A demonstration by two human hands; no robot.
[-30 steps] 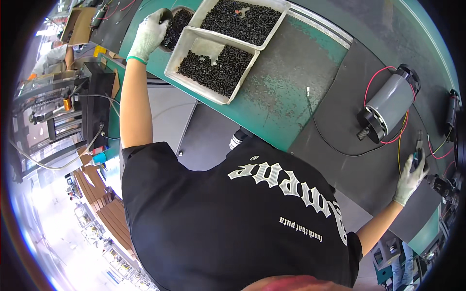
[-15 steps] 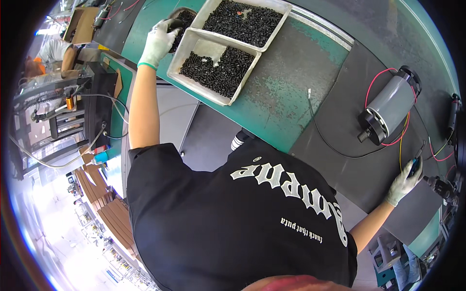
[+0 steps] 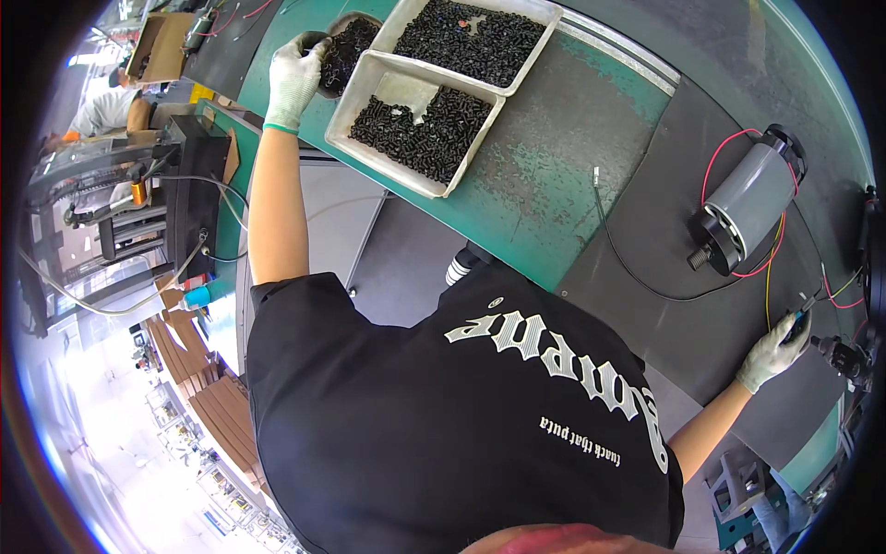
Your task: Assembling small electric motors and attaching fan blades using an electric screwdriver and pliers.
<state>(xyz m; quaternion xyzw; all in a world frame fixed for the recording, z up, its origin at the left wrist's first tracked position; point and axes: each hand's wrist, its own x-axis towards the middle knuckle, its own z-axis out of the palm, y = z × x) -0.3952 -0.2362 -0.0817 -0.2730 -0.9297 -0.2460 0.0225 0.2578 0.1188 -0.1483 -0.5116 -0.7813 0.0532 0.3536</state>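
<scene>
My left hand, in a white glove with dark fingertips, is at the left rim of a round dish of small black parts. Its fingers are curled together; what they pinch, if anything, is too small to make out. At the far right, my gloved right hand is closed around a small hand tool with a dark blue handle and a thin metal tip. The tool's exact kind is partly hidden by the fingers. Beyond that hand lies a grey cylindrical motor with black ends and red and yellow wires.
Two pale trays of small black tubular pieces stand beside the dish. A black cable with a metal end curves over the dark mat. A black power tool lies beside my right hand. At left, a person works behind a machine.
My left hand has drawn back from over the dish to its left rim, fingers now curled in. The right hand keeps hold of its tool, tilting it slightly. The whole view has shifted a little.
</scene>
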